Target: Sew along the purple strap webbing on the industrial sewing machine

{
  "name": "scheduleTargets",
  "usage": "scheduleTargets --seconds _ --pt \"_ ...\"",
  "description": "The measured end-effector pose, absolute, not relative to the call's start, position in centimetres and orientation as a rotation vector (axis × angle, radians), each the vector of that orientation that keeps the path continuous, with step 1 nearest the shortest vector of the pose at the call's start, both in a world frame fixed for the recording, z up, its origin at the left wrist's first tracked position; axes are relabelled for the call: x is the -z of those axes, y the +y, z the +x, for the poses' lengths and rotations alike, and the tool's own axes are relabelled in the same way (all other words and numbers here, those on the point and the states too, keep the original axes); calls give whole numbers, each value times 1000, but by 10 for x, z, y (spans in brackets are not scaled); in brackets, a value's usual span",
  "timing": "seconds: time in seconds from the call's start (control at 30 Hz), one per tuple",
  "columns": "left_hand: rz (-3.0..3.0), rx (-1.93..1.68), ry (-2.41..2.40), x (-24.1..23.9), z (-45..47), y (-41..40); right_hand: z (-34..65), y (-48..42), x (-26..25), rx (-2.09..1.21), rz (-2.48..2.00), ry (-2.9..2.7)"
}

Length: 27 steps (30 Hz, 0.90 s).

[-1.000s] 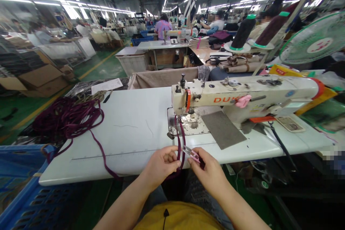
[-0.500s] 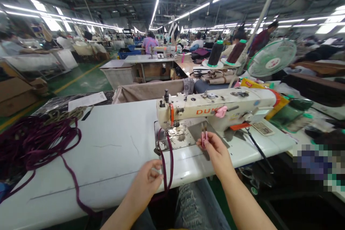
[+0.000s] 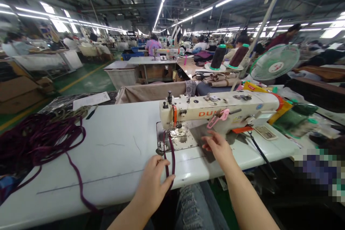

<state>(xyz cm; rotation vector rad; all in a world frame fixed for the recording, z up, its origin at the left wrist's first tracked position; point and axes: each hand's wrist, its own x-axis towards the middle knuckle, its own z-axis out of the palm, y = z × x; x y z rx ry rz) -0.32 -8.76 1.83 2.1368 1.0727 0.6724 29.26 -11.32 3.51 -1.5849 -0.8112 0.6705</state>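
Left hand [image 3: 155,183] pinches the maroon cord [image 3: 169,152] at table edge, cord running lengthwise to 12 o'clock under the presser foot [image 3: 172,132]; right hand [image 3: 219,146], open and empty, at 2 o'clock below pink snips [image 3: 217,118].

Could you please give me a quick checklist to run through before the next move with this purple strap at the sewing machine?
1. Strap held: left hand pinches the purple strap at the table edge: ok.
2. Strap reaches the presser foot: ok.
3. Strap seated squarely under the foot: cannot tell.
4. Pink snips out of the way, hung on the sewing machine: ok.
5. Right hand free, open beside the needle plate: ok.
6. Strap supply pile untangled: cannot tell.
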Motion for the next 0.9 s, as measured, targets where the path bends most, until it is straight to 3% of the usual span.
scheduleTargets --seconds 0.2,0.37,0.63,0.8,0.9 --pt "2355 -668 1165 -17 21 -97 260 -135 -18 -736 -1699 -1056" --pt "2313 -655 1180 -29 30 -101 241 -140 -20 -455 -1763 -1455" --pt "2289 -421 643 -69 15 -126 208 -111 -13 -37 -1554 -2003" --pt "2506 -308 80 -30 21 -141 200 -83 -1 62 -1516 -2072" --pt "2341 -148 6 0 30 -147 198 -81 -1 95 -1535 -2059"
